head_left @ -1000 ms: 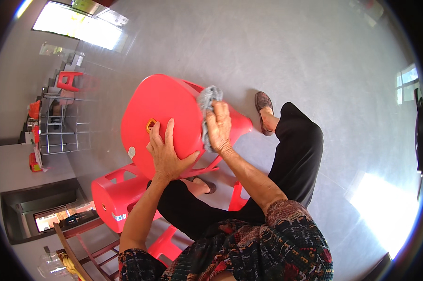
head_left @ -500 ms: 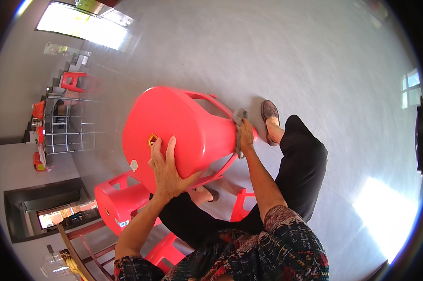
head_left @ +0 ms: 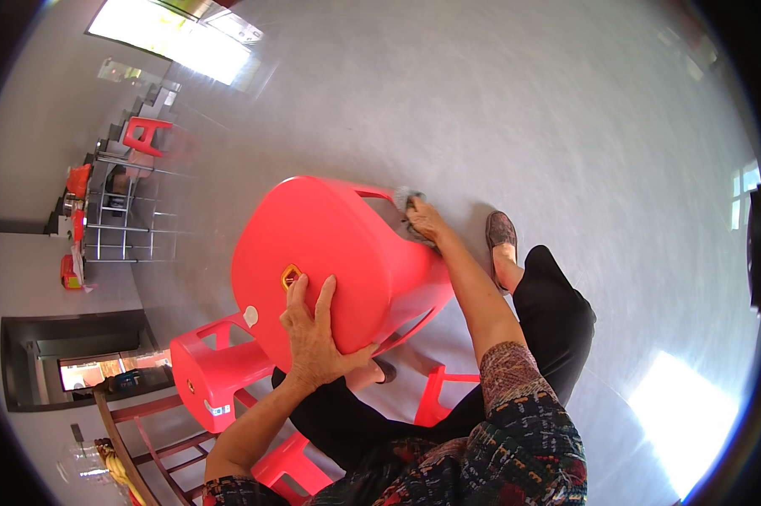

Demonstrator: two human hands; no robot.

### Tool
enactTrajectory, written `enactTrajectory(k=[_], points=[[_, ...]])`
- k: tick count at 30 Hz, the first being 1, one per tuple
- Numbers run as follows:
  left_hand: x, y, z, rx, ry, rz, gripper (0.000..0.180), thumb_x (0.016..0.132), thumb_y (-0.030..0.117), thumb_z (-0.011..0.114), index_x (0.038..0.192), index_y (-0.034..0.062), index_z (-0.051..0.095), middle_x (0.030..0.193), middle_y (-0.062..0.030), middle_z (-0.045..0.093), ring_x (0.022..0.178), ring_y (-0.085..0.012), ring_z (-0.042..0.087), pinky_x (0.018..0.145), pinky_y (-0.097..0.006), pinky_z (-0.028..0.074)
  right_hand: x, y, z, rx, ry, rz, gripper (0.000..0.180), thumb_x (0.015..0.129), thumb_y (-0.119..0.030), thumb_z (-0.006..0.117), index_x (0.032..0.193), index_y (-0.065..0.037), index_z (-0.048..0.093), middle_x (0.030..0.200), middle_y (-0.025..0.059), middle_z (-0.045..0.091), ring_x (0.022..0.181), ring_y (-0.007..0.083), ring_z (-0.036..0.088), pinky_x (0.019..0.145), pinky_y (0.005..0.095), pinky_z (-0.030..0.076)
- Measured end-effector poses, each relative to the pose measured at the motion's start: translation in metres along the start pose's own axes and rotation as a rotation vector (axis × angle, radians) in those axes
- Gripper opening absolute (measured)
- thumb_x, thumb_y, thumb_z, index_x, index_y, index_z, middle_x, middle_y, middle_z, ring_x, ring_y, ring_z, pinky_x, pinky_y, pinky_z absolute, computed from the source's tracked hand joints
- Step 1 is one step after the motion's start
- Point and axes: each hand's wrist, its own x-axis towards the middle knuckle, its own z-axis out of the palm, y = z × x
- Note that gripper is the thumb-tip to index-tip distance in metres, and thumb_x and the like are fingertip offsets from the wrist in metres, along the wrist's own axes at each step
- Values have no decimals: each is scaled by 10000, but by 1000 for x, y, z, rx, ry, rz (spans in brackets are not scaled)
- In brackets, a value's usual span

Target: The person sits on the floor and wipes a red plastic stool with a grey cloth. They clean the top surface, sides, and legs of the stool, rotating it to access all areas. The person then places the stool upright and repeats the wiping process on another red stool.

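Observation:
A large red plastic stool (head_left: pixel 287 228) stands tilted before me, its seat turned toward me and its legs pointing away to the right. Across the seat lies my left hand (head_left: pixel 313 337), fingers spread flat and thumb over the lower side edge. An orange diamond-shaped mark (head_left: pixel 290 276) shows just above its fingertips, with a pale round sticker (head_left: pixel 250 316) farther left. My right hand (head_left: pixel 427 218) is closed on a grey cloth (head_left: pixel 406 198), held against the stool's side by an upper leg. Part of the cloth is hidden behind my fingers.
Another red stool (head_left: pixel 220 371) is close by on the left. More red stools sit low, one (head_left: pixel 292 468) near my lap and one (head_left: pixel 435 396) between my legs. A wooden rack (head_left: pixel 144 413) stands lower left; a metal-framed table (head_left: pixel 123 228) is farther off. Grey floor (head_left: pixel 498 101) surrounds me.
My right hand and the cloth have moved up and left along the stool's side, from near the leg ends. The stool now appears slightly lower and farther right, my left hand still on its seat.

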Motion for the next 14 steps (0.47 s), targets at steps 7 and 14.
enactTrajectory(k=[7, 14], points=[[-9, -5, 6, 2, 79, 13, 1080, 546, 507, 813, 1431, 91, 354, 1430, -266, 247, 1325, -446, 265, 965, -522, 278, -24, -54, -4, -143, 16, -66, 499, 865, -229, 474, 1350, -114, 466, 1199, 284, 561, 1125, 437, 526, 979, 475, 432], [-10, -7, 8, -28, 103, 10, 1090, 546, 523, 807, 1445, 125, 336, 1429, -268, 257, 1336, -432, 255, 974, -523, 273, -32, 67, -8, 565, -89, 235, 469, 891, -312, 544, 1271, -41, 579, 1238, 204, 617, 1127, 239, 609, 955, 325, 452]])
